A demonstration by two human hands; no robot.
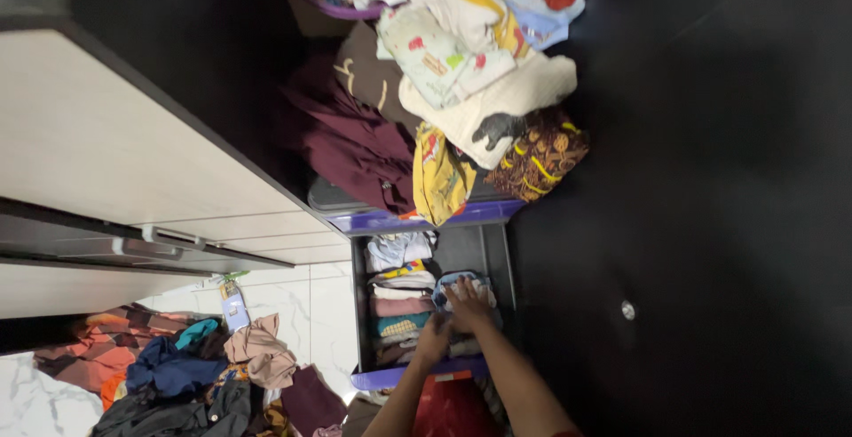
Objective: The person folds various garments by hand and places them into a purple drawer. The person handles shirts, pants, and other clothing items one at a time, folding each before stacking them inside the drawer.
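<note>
Both arms reach up from the bottom edge into an open purple-framed drawer (417, 377). My right hand (468, 304) lies with its fingers curled over a folded blue and white garment (454, 279) at the drawer's right side. My left hand (434, 337) is just beside it, with the fingertips pushed in among a row of folded clothes (401, 306). What those fingers grip is hidden. The row is packed upright along the drawer's left side, in white, pink, teal and patterned cloth.
A heap of loose clothes (461, 91) in maroon, cream, yellow and brown rests on top of the drawer unit. A purple basket (355, 9) sits behind it. A pale cabinet (115, 162) stands at the left. More crumpled clothes (195, 375) lie on the white marble floor.
</note>
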